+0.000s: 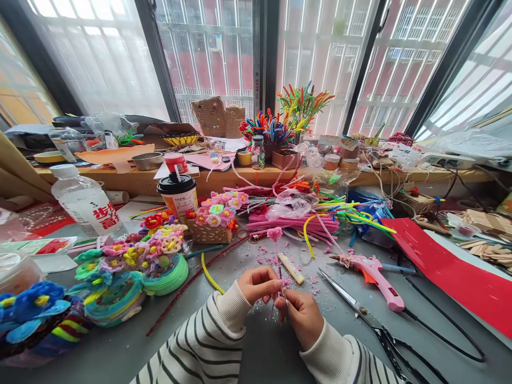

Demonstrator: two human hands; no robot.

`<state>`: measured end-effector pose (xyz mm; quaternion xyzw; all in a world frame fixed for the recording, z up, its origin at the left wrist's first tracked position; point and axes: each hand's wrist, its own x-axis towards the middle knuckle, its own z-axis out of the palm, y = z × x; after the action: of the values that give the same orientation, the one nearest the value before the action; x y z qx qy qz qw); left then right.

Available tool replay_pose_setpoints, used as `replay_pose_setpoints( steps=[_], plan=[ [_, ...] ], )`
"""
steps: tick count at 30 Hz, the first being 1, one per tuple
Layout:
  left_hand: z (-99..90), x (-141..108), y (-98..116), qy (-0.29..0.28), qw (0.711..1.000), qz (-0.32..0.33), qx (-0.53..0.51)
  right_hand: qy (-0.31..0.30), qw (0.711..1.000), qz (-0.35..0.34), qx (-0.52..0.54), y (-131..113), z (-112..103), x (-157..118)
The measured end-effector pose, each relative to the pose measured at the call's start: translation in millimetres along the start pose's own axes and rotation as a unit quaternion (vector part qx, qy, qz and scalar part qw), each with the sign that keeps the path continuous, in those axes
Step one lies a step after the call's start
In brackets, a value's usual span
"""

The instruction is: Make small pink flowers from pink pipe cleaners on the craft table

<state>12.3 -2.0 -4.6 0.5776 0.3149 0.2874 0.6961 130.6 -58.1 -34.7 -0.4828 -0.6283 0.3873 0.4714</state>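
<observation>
Between my hands stands a pink pipe-cleaner flower [274, 234], its fuzzy head up and its thin stem running down into my fingers. My left hand [258, 285] is closed in a pinch around the stem. Just below and to the right, my right hand [302, 314] is also closed, fingertips on the stem's lower part. A thin dark sliver shows by the fingertips; I cannot make out what it is. Behind the hands lies a small cream-coloured stick or bar [291, 268], with pink fluff scattered around it on the grey table [262, 352].
Right of my hands lie large scissors [360, 309] and a pink glue gun [374, 272] with its cord. Bundled pink pipe cleaners [294, 223] lie behind. Left are a flower-filled woven box [210, 233], a lidded cup [178, 194], a water bottle [86, 205] and a green flower basket [166, 277].
</observation>
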Motion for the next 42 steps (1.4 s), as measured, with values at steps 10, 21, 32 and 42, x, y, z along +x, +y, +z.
replay_pose_setpoints(
  steps=[10,21,32,42],
  plan=[
    [-1.6,-2.2,-0.7,-0.013,1.0,0.026,-0.011,-0.07,0.995,-0.061,0.024,-5.4,0.8,0.8],
    [-1.9,-2.4,3.7,-0.018,0.999,0.025,-0.027,-0.037,0.997,-0.042,-0.053,-5.4,-1.6,-1.5],
    [-5.1,-2.4,2.2,-0.04,0.999,0.016,-0.015,-0.032,0.997,-0.023,-0.071,-2.6,0.8,-1.3],
    [-6.4,0.0,-1.0,-0.05,0.998,0.029,-0.016,-0.015,0.998,-0.018,-0.059,0.1,0.6,-0.3]
  ],
)
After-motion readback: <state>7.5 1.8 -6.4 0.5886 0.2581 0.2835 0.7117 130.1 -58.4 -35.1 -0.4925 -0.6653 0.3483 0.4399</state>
